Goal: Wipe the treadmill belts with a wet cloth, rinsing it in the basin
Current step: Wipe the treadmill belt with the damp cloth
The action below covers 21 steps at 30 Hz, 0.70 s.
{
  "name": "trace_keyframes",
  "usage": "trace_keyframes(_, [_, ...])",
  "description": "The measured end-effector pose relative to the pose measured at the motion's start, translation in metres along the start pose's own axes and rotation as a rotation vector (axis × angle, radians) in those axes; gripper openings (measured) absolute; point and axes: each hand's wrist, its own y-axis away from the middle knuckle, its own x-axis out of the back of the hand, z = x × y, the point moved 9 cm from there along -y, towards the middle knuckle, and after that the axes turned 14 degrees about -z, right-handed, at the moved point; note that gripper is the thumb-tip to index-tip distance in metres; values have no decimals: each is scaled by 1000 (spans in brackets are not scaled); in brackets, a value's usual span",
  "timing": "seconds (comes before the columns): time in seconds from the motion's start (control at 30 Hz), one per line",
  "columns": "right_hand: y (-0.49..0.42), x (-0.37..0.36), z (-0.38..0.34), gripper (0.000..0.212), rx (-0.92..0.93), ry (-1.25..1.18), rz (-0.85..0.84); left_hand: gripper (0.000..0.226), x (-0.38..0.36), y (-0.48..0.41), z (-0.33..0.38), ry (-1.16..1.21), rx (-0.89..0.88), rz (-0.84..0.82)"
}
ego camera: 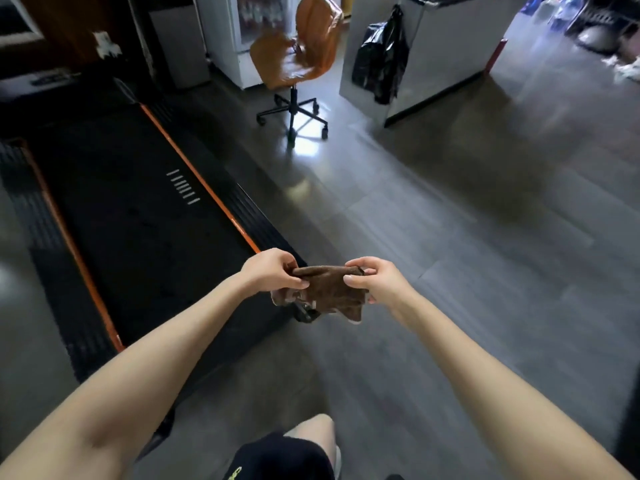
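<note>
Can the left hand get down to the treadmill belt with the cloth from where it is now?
Probably yes. The left hand and the right hand pinch the cloth in the air close to the treadmill belt, and nothing lies between; the person must only bend lower.

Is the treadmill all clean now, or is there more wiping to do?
Done: can't tell; the belt is dark and shows no clear wiped patch. In hand: the left hand and right hand pinch the cloth in the air, off the belt. Left: probably the wiping itself, and any rinsing.
</note>
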Motion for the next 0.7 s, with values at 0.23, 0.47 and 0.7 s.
trace_keyframes(0.23, [-128,97,-58,22,22,146,-132,19,71,-108,11,146,110,104])
trace_keyframes(0.47, [-251,172,-124,26,74,301,-197,8,146,-212,11,454,121,202])
trace_keyframes(0.7, [-394,200,-208,24,128,439,-387,6,235,-274,-20,538,266,374])
